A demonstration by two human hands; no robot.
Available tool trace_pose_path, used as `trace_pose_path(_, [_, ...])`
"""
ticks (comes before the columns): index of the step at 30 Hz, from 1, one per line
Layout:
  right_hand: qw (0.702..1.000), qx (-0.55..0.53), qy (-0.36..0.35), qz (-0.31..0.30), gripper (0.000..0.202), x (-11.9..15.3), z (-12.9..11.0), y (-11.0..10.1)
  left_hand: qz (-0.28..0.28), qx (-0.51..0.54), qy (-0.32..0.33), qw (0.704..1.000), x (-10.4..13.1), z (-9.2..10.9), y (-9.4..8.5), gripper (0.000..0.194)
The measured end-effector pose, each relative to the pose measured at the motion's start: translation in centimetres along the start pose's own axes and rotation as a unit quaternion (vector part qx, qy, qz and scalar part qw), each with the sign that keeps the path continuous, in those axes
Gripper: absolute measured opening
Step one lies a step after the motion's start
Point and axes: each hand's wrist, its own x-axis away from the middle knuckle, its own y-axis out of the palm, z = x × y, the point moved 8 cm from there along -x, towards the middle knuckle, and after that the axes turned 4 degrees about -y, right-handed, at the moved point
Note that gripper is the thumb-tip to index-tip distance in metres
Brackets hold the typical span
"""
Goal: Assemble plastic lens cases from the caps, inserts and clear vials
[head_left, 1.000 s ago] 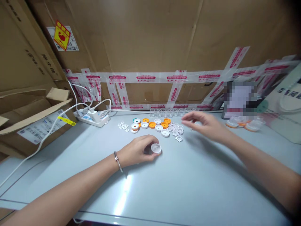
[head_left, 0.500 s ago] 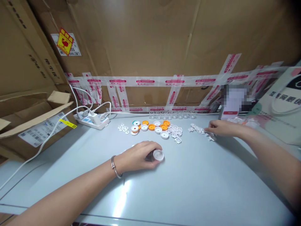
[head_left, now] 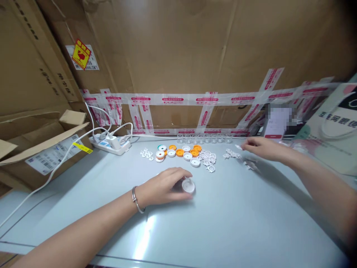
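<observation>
My left hand (head_left: 167, 186) curves around a small round clear-and-white cup (head_left: 188, 186) on the table, with thumb and fingers spread apart on either side of it. Whether a fingertip still touches the cup I cannot tell. At the right, my right hand (head_left: 258, 148) is raised a little above the table, its fingertips pinching a small white plastic piece (head_left: 238, 147). Below it lie white openwork plastic parts (head_left: 232, 154) and another small cluster of white parts (head_left: 250, 165).
White round caps (head_left: 195, 162) and orange ones (head_left: 180, 153) lie mid-table beside white wheel-like parts (head_left: 211, 169). Clear cups (head_left: 200, 139) line the back. Small white pieces (head_left: 146, 153), a power strip (head_left: 111, 146) and an open carton (head_left: 50, 149) are leftward; a phone (head_left: 276, 123) stands right.
My left fingers have loosened and spread around the cup, which sits more upright. My right hand has lifted from the white parts with a small white piece in its fingertips.
</observation>
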Motion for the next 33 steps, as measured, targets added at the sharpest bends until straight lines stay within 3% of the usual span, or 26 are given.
trace_pose_path(2, [0.994, -0.085, -0.028, -0.063, 0.021, 0.7, -2.6, 1.2, 0.032, 0.016, -0.006, 0.999, 0.0, 0.0, -0.7, 0.042])
trace_pose_path(5, [0.972, -0.203, -0.046, -0.107, 0.026, 2.4, -6.9, 2.9, 0.11, 0.029, -0.011, 0.993, 0.2, -0.1, -2.1, 0.038])
trace_pose_path(8, [0.868, -0.464, 0.009, -0.176, 0.018, 4.7, -10.7, 5.1, 0.177, 0.028, -0.001, 0.984, 0.4, 0.6, -3.5, 0.033])
trace_pose_path(11, [0.81, -0.549, 0.032, -0.204, 0.015, 6.5, -13.7, 6.0, 0.233, 0.036, -0.004, 0.972, 0.6, 1.4, -4.9, 0.028])
trace_pose_path(16, [0.792, -0.567, 0.064, -0.22, 0.015, 8.0, -15.9, 7.0, 0.295, 0.135, -0.056, 0.944, 0.5, 1.6, -6.7, 0.031])
trace_pose_path(21, [0.786, -0.576, 0.076, -0.212, 0.017, 8.6, -16.6, 7.9, 0.268, 0.234, -0.085, 0.931, -0.8, 1.0, -5.9, 0.021])
trace_pose_path(26, [0.766, -0.594, 0.078, -0.235, 0.016, 9.0, -16.7, 9.2, 0.249, 0.339, -0.119, 0.899, -1.2, -0.4, -4.6, 0.018])
trace_pose_path(29, [0.791, -0.574, 0.068, -0.202, 0.029, 7.7, -14.1, 8.6, 0.253, 0.382, -0.166, 0.873, -0.7, -1.8, -4.2, 0.019])
trace_pose_path(31, [0.856, -0.509, 0.044, -0.08, 0.036, 5.3, -10.3, 6.5, 0.265, 0.391, -0.196, 0.859, -0.1, -2.9, -4.1, 0.02])
trace_pose_path(33, [0.926, -0.376, 0.001, 0.021, 0.034, 3.1, -6.5, 4.4, 0.259, 0.407, -0.225, 0.847, 0.2, -3.8, -3.7, 0.023])
